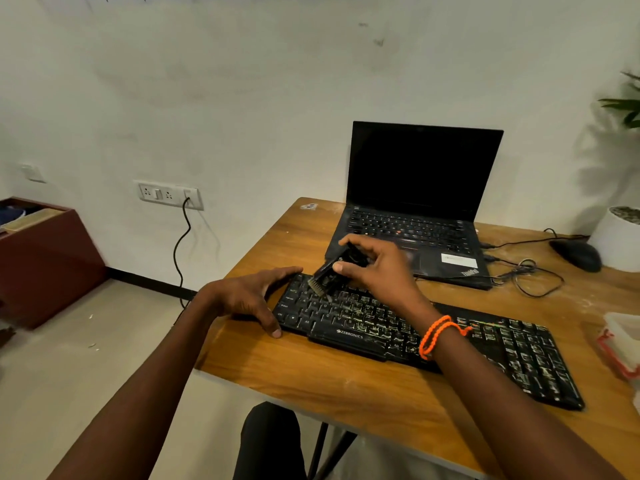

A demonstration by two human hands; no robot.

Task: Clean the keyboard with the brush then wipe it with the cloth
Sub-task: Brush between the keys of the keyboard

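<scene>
A black keyboard (pixel 485 344) smeared with pale dust lies slanted on the wooden table (pixel 346 389). My right hand (pixel 377 268) grips a small black brush (pixel 327 271), whose pale bristles touch the keys near the keyboard's upper left corner. My left hand (pixel 252 296) rests on the keyboard's left end, fingers spread along its far edge and thumb at its near corner. No cloth shows in the view.
An open black laptop (pixel 415 209) stands behind the keyboard. A black mouse (pixel 576 254) and tangled cables (pixel 526 275) lie to its right, beside a white plant pot (pixel 616 237). A clear container with a red rim (pixel 620 344) sits at the right edge.
</scene>
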